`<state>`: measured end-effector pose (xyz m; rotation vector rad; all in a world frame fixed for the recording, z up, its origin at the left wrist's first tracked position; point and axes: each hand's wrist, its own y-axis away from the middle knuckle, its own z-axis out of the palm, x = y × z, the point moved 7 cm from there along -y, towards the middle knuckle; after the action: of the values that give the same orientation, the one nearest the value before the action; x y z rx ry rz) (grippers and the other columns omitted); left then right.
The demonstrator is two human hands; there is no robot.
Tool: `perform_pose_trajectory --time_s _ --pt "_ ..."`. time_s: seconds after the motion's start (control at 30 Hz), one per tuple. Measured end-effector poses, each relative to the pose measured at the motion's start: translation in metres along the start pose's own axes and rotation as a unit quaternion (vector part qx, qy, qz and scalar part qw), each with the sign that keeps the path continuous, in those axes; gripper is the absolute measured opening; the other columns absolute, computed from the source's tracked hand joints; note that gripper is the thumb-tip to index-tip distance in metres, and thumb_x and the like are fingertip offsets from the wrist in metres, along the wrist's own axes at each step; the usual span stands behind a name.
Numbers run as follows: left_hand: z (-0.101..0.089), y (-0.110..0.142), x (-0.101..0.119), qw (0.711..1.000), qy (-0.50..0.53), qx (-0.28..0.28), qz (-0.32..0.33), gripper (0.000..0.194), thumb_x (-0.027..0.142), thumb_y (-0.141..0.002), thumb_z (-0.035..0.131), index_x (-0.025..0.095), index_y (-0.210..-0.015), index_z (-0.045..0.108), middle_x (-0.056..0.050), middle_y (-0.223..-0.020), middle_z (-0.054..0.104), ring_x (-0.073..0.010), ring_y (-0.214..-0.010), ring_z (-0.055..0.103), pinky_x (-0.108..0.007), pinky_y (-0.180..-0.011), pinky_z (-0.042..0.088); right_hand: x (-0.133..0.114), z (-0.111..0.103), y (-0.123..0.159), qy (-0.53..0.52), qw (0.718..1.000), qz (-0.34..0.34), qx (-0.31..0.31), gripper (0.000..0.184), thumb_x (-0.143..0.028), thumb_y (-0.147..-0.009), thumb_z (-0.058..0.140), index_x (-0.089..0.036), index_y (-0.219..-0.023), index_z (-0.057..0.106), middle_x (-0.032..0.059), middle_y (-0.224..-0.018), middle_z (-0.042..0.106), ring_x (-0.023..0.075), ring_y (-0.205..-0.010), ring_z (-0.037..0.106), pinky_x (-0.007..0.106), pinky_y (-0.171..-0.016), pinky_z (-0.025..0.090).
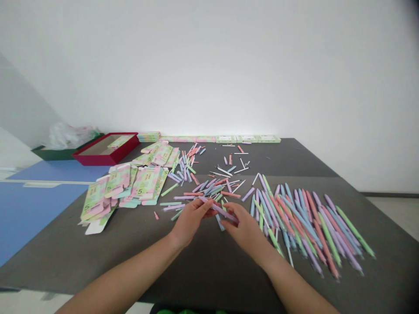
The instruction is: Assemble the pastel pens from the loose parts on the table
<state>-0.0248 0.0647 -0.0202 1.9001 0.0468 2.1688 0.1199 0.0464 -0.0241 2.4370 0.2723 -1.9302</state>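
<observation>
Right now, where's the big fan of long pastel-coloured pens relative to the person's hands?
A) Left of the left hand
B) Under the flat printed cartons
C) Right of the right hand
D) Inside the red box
C: the fan of long pastel-coloured pens spreads across the dark grey tabletop to the right of the bare right hand.

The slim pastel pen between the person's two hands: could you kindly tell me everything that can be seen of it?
The slim pastel pink-lilac pen spans the gap between the person's hands, slanting down toward the right hand. Its narrow barrel looks like smooth, matte plastic. The left hand grips the end farther from the right hand, whose fingers reach the other end. Fingers and blur hide its tips, so I cannot tell whether it is whole or in two pieces. It is held above the dark grey table.
</observation>
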Motion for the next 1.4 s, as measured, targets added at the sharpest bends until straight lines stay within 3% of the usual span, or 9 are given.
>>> perform_pose_trajectory --time_s 0.07,0.2,0.37,0.53,0.7,0.87,1.07,1.23,1.4 --pt "0.003 0.001 -0.001 1.0 0.022 -0.02 -0.005 0.031 0.043 -0.073 0.062 0.014 -0.086 0.063 -0.006 -0.088 0.068 -0.0143 -0.075 0.062 -0.03 -0.079 0.049 -0.001 0.003 0.0 -0.005 1.0 -0.002 -0.025 0.019 -0.036 -0.077 0.056 -0.021 -0.087 0.061 0.0009 -0.074 0.055 0.0131 -0.063 0.05 0.023 -0.053 0.038" --pt "0.006 0.004 0.001 0.998 0.027 -0.063 -0.006 0.03 0.041 -0.075 0.062 0.013 -0.087 0.064 -0.007 -0.088 0.069 -0.0137 -0.072 0.063 -0.029 -0.076 0.049 0.008 0.018 0.005 -0.11 0.979 0.088 -0.145 0.03 -0.043 -0.086 0.04 -0.019 -0.085 0.058 -0.0061 -0.053 0.04 0.0075 -0.039 0.029 0.021 -0.04 0.028" --pt "-0.001 0.005 0.002 0.999 0.033 -0.02 0.008 0.025 0.037 -0.075 0.062 0.014 -0.086 0.063 -0.005 -0.086 0.068 -0.013 -0.072 0.062 -0.028 -0.076 0.049 -0.009 -0.003 0.001 0.066 0.997 -0.041 0.004 0.019 -0.03 -0.074 0.06 -0.021 -0.09 0.061 0.0016 -0.078 0.057 0.0149 -0.072 0.052 0.025 -0.061 0.039" --pt "0.004 0.007 0.003 0.997 0.037 -0.066 0.012 0.027 0.037 -0.077 0.06 0.013 -0.087 0.065 -0.008 -0.089 0.068 -0.0131 -0.07 0.062 -0.028 -0.074 0.049 0.007 0.022 0.007 -0.05 0.983 0.068 -0.166 0.034 -0.042 -0.089 0.035 -0.018 -0.09 0.059 -0.0071 -0.047 0.037 0.0089 -0.038 0.032 0.021 -0.041 0.029" --pt "-0.002 0.007 0.004 0.999 0.024 -0.014 0.022 0.027 0.038 -0.076 0.062 0.013 -0.086 0.065 -0.007 -0.088 0.068 -0.0149 -0.075 0.062 -0.029 -0.078 0.049 -0.01 -0.002 0.002 0.09 0.994 -0.063 -0.001 0.025 -0.032 -0.076 0.058 -0.021 -0.098 0.061 0.0027 -0.083 0.06 0.0158 -0.076 0.053 0.026 -0.066 0.041" --pt "0.008 0.011 0.007 0.996 0.04 -0.081 0.019 0.027 0.036 -0.077 0.061 0.011 -0.087 0.067 -0.008 -0.081 0.068 -0.0149 -0.07 0.062 -0.028 -0.073 0.049 0.007 0.018 0.007 -0.062 0.983 0.057 -0.164 0.038 -0.043 -0.089 0.033 -0.016 -0.084 0.059 -0.0057 -0.049 0.038 0.0085 -0.04 0.032 0.02 -0.041 0.029" --pt "0.002 0.011 0.007 0.999 0.033 -0.022 0.031 0.023 0.033 -0.076 0.062 0.013 -0.086 0.067 -0.006 -0.086 0.069 -0.0137 -0.072 0.061 -0.027 -0.075 0.047 -0.01 -0.002 0.002 0.072 0.996 -0.048 -0.007 0.021 -0.037 -0.077 0.058 -0.02 -0.088 0.063 0.0023 -0.076 0.057 0.0143 -0.07 0.05 0.023 -0.059 0.039" --pt "0.011 0.01 0.006 0.994 0.056 -0.089 0.023 0.023 0.033 -0.078 0.061 0.012 -0.084 0.068 -0.007 -0.079 0.068 -0.0117 -0.065 0.059 -0.025 -0.07 0.047 0.007 0.026 0.012 -0.145 0.963 0.116 -0.197 0.041 -0.048 -0.088 0.035 -0.015 -0.081 0.059 -0.0079 -0.046 0.031 0.0066 -0.037 0.023 0.019 -0.036 0.021" --pt "0.006 0.009 0.005 0.997 0.042 -0.049 0.031 0.022 0.032 -0.076 0.062 0.012 -0.086 0.067 -0.007 -0.084 0.068 -0.0135 -0.07 0.06 -0.028 -0.074 0.047 -0.003 0.006 0.003 -0.071 0.995 0.038 -0.051 0.024 -0.038 -0.073 0.063 -0.017 -0.085 0.062 -0.0023 -0.067 0.052 0.008 -0.055 0.043 0.018 -0.046 0.03"
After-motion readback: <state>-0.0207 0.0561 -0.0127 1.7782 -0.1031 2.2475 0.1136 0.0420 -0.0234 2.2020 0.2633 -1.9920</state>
